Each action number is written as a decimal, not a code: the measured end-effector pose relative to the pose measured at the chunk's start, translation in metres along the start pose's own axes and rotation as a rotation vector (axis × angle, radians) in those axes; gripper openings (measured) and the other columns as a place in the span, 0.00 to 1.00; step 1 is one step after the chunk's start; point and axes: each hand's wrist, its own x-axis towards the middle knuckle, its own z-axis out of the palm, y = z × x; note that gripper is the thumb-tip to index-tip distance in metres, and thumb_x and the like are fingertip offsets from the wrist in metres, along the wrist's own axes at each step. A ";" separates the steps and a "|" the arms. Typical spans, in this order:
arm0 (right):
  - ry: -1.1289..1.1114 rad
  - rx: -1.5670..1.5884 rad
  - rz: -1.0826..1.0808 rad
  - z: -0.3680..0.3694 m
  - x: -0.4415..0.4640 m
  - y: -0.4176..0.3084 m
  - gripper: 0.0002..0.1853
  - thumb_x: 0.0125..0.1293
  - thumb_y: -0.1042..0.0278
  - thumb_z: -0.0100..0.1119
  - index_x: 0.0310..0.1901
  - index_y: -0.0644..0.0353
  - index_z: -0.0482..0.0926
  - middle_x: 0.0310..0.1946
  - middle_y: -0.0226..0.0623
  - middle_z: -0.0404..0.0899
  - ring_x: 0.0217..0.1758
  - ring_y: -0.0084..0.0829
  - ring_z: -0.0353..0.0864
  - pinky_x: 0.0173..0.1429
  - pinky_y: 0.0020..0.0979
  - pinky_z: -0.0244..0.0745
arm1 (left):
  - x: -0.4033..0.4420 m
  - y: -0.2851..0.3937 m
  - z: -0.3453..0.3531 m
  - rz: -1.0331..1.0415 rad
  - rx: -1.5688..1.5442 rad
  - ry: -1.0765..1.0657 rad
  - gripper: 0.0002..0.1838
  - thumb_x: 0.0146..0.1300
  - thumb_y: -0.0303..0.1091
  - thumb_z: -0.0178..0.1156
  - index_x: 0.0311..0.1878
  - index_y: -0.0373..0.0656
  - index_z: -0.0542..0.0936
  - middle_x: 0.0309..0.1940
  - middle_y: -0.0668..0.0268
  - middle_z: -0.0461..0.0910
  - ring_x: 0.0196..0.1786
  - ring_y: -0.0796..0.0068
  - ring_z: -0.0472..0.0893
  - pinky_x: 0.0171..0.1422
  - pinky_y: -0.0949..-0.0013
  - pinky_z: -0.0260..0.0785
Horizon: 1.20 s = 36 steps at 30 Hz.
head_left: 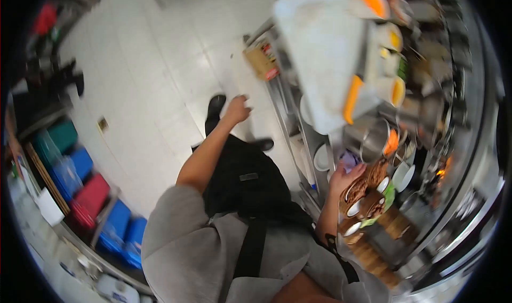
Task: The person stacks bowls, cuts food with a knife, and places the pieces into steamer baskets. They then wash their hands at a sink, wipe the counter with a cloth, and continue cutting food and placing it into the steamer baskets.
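My left hand [238,110] hangs over the pale tiled floor, its fingers loosely bent and nothing visible in it. At the counter's near edge, my right hand [344,179] has its fingers apart beside a purple item [350,160], perhaps a cloth; whether they touch is unclear. Just above it lies a metal pot [373,140] tilted towards the right. Brown food [356,190] and small white bowls [353,209] sit to the right of my right hand. A white cutting board [320,52] carries an orange-handled tool [352,99] near its lower corner.
Orange-and-white containers [394,91] line the board's right side. A small flame [441,172] burns farther right. A cardboard box [261,62] stands beside the counter's upper left end. Blue bins [114,225] and a red bin [89,199] occupy the left shelf.
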 end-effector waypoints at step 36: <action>-0.021 0.125 -0.304 0.046 0.110 -0.156 0.31 0.54 0.75 0.60 0.60 0.69 0.62 0.56 0.59 0.64 0.60 0.56 0.64 0.65 0.47 0.59 | -0.028 0.100 -0.082 0.284 -1.181 -0.139 0.18 0.49 0.18 0.60 0.46 0.36 0.73 0.40 0.64 0.78 0.43 0.73 0.79 0.51 0.68 0.73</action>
